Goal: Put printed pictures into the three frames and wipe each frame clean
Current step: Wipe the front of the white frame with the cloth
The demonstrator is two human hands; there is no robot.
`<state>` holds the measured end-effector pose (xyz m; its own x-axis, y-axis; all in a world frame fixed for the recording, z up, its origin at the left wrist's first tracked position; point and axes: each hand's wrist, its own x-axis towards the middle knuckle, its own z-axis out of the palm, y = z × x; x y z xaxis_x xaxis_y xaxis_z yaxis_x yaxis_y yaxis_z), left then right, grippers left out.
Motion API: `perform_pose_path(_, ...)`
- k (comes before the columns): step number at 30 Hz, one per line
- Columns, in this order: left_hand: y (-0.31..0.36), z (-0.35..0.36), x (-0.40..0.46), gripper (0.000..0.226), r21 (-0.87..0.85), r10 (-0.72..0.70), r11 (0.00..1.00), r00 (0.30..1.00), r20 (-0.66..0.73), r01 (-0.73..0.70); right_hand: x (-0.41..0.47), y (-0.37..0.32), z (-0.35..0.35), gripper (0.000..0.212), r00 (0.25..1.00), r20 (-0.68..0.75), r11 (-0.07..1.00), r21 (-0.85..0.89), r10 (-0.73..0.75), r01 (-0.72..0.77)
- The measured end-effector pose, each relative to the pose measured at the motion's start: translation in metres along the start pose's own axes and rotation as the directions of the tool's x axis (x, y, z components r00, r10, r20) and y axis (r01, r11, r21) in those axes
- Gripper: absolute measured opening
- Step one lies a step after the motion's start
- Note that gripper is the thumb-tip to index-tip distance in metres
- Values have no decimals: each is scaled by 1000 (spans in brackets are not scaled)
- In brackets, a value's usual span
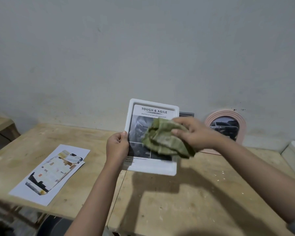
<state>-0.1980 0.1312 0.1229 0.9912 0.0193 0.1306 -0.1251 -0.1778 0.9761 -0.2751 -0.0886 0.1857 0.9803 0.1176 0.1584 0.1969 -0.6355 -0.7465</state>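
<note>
L hand point(117, 145) grips white rectangular plastic frame point(152, 168) at left edge, tilted up off wooden desk point(203, 193) to steady it; R hand point(193, 133) bunches green cloth point(165, 138) on glass, wiping. Round pink frame point(242, 124) leans on wall behind.

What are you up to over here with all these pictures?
A person is cleaning a white frame that already has a car printout in it. The left hand holds the frame by its left edge, tilted up off the wooden table, while the right hand presses a green cloth against its front. A round pink frame with a car picture leans on the wall behind. Loose printed sheets lie on the table to the left.
</note>
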Motion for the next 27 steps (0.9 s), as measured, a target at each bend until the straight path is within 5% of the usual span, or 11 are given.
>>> perform_pose_path(4,2,4,-6,46,-9,-25,1000,999,38,25,10,-12,-12,40,899,-312,901,-400,-307,169)
perform_pose_path(9,9,11,-11,42,-45,-6,999,998,63,9,21,21,17,72,936,-95,625,-767,-340,149)
perform_pose_path(21,-1,0,0,45,-61,-44,997,999,-8,43,-34,41,91,63,875,95,629,-659,-474,412)
perform_pose_path(27,0,2,3,45,-40,-1,999,1000,-11,1,-42,33,95,62,919,114,860,-327,-376,392)
